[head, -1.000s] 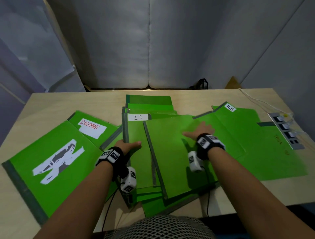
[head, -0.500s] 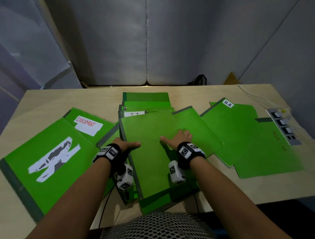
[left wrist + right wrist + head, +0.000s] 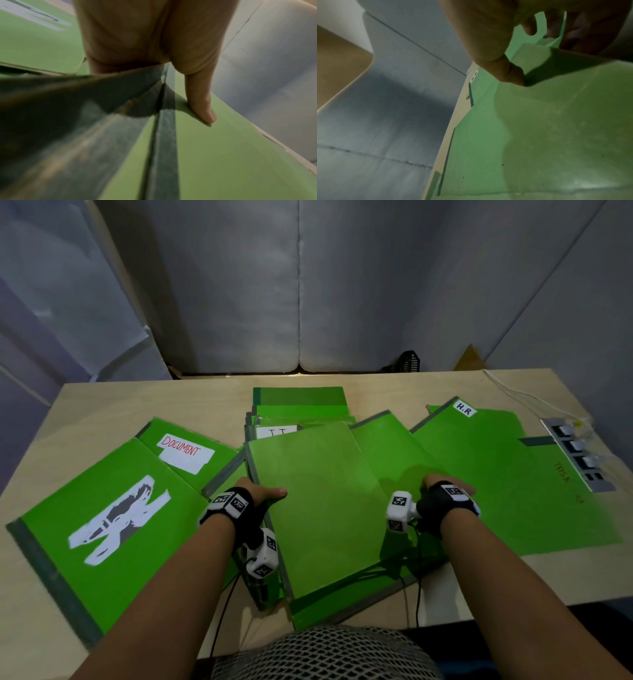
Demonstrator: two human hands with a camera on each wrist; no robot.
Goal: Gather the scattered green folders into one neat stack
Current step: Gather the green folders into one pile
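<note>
**Squaring the centre pile, 4+ folders still out**

Centre of head view: top plain folder (image 3: 318, 508) sits on the pile (image 3: 298, 405). Left hand (image 3: 255, 494) clamps the pile's spine edge, thumb on top, fingers hidden under. Right hand (image 3: 445, 491) rests on the angled folder (image 3: 394, 453) to the right; fingers loosely bent and apart in wrist view, grip can't tell.

To do well: hold spine w/ left as a stop, slide right folder in flat, tap edges flush.

Room: pile overhangs table (image 3: 154, 402) near edge at bottom centre; push back. H.R folder (image 3: 479, 460) right, DOCUMENT folder (image 3: 191, 446) and big folder (image 3: 113, 515) left. Bare table at upper left.
</note>
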